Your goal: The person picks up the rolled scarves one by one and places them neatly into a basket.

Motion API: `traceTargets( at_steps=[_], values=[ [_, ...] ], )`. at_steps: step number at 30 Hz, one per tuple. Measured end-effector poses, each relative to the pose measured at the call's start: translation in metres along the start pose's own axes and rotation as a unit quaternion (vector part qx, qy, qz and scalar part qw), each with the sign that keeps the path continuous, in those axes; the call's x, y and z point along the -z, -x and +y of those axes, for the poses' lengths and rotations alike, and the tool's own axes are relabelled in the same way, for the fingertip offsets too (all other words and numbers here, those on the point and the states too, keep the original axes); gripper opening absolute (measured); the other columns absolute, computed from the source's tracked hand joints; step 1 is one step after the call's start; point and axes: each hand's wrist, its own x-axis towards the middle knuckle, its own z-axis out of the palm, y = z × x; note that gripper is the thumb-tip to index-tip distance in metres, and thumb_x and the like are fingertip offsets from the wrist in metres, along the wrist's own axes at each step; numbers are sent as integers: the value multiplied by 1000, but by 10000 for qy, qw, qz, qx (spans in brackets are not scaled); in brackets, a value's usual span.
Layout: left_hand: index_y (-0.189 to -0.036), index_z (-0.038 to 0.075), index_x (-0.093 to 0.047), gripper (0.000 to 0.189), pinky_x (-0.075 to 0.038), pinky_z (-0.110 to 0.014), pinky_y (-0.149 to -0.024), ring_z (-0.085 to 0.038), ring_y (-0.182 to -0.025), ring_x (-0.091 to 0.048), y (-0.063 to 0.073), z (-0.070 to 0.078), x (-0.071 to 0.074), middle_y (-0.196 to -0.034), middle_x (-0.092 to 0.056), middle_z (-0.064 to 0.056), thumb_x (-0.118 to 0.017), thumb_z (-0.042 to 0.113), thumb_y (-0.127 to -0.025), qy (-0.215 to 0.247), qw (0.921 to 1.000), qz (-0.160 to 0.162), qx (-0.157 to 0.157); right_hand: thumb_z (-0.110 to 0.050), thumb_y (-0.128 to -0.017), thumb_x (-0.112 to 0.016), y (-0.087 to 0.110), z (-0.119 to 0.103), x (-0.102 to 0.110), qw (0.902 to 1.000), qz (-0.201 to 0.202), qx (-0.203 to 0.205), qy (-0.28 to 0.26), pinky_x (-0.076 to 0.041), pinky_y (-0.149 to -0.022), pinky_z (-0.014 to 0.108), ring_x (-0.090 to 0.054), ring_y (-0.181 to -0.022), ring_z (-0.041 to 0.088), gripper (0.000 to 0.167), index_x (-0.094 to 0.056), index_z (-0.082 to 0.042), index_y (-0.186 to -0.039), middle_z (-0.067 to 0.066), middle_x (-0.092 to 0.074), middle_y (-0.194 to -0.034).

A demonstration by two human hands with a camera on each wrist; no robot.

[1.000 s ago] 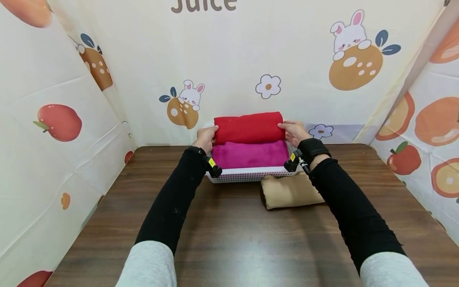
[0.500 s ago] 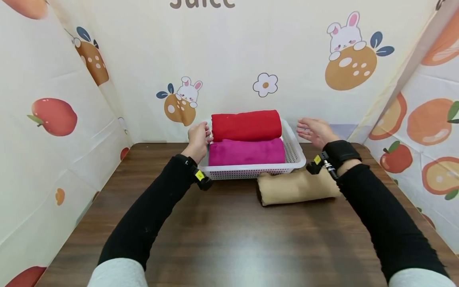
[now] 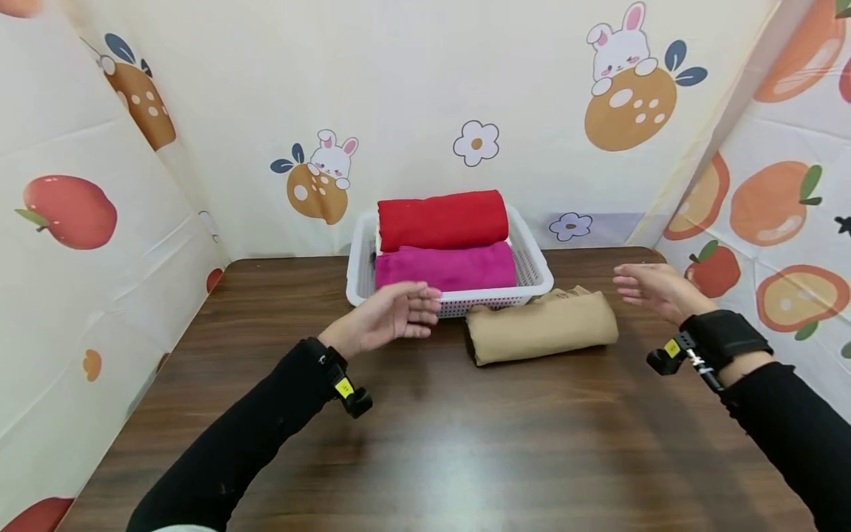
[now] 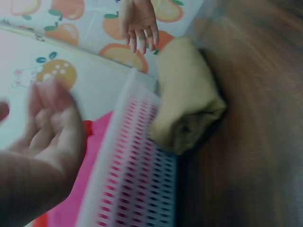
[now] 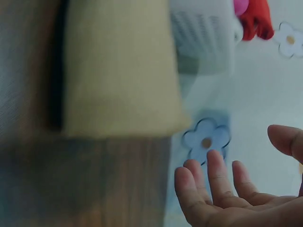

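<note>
A rolled tan cloth (image 3: 541, 326) lies on the table against the front right of a white plastic basket (image 3: 532, 273). My left hand (image 3: 392, 318) hovers near the basket's front rim, left of the tan roll, fingers loosely extended and holding nothing. Off the roll's right end is my right hand (image 3: 654, 290), relaxed and holding nothing; its spread fingers (image 5: 218, 175) show in the right wrist view. Inside the basket, a rolled red cloth (image 3: 442, 220) sits behind a rolled magenta cloth (image 3: 445, 267). The left wrist view shows the tan roll's spiral end (image 4: 189, 127).
The brown wooden table (image 3: 425, 443) stretches in front of the basket. A cream curtain (image 3: 412, 74) printed with rabbits and fruit stands right behind the basket, with fruit-print panels on both sides.
Both hands have let go of the red roll, which now lies in the basket. The left hand has come down toward the basket's front; the right has moved out to the right.
</note>
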Motion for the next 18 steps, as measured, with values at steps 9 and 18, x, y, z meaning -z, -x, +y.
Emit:
traceTargets(
  at_steps=[9,18],
  values=[
    [-143,-7,-27,55,-41,-46,-99,-38,-129,-40,-11,-36,5,-148,-28,-28,-38,26,-101,269,9954,-237,885,-40,-100,-43,1,35,14,9984,-370,-439,-10,-37,-103,41,-59,-96,11,61,-21,-4,-144,8,-57,-111],
    [-147,-6,-13,68,-27,-57,-105,-44,-135,-25,-39,-66,-2,-151,-19,-25,-46,25,-96,998,9853,951,1008,-48,-100,-34,-1,52,6,9941,-878,-642,47,-32,-106,47,-40,-123,33,85,5,12,-145,38,-5,-148]
  ],
)
